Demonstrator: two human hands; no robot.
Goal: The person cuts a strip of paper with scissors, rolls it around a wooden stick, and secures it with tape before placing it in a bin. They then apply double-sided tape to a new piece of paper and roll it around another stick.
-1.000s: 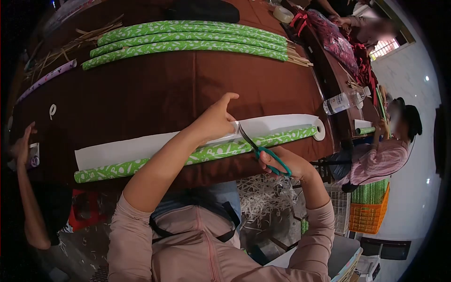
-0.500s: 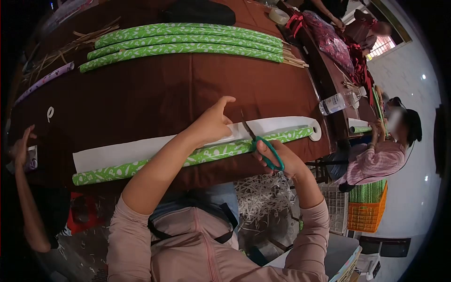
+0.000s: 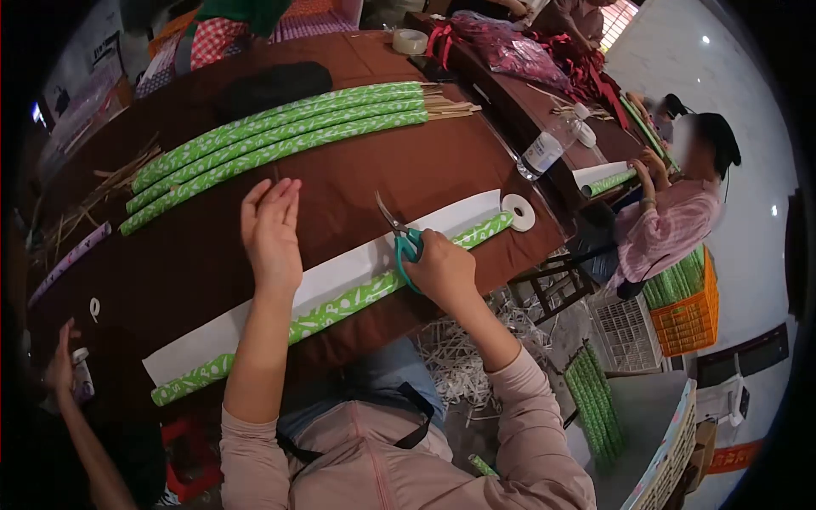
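Note:
My right hand (image 3: 442, 268) is closed around the teal handles of scissors (image 3: 408, 244), whose curved blades are parted and point toward the far side of the table. It is over a green roll of patterned paper (image 3: 340, 304) near the table's front edge. A flap of the roll's white inner side (image 3: 327, 270) lies unrolled along its far side. My left hand (image 3: 274, 238) is raised with fingers stretched out, holding nothing, beyond that flap. Against the roll's right end lies a white roll of tape (image 3: 518, 212).
Three green-wrapped bundles of sticks (image 3: 280, 144) lie farther back beside a dark bag (image 3: 276, 87). A water bottle (image 3: 544, 153) stands at the right edge. Another person's hand (image 3: 61, 361) is at the left; a co-worker in pink (image 3: 680, 221) sits at the right.
My left hand has lifted off the paper and moved left, its pointing fingers now stretched upward. The scissors have shifted left in my right hand. The whole view has turned and shifted.

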